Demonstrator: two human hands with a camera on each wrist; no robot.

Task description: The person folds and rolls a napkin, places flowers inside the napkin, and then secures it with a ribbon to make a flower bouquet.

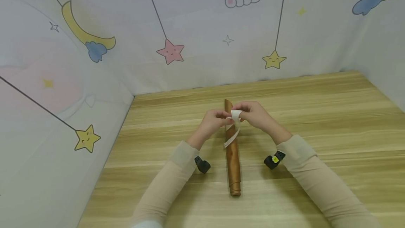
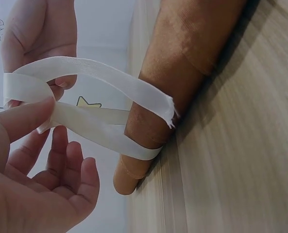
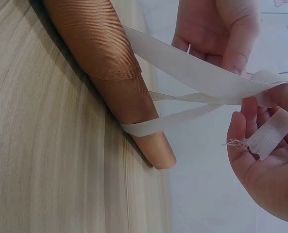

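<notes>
A rolled-up brown cloth lies lengthwise on the wooden table, its ribbed surface plain in the right wrist view. Around its far part passes a white ribbon, lifted into loops above the roll. My left hand pinches the ribbon between thumb and forefinger, the other fingers loosely bent. From the other side my right hand also pinches ribbon, and a short frayed end lies across its fingers. Another frayed end hangs over the roll in the left wrist view. Where the strands cross is partly hidden by the fingers.
The wooden table extends around the roll on both sides. Behind it and at the sides hangs a pale curtain printed with stars and moons. Black wrist cameras stick out beneath both sleeves.
</notes>
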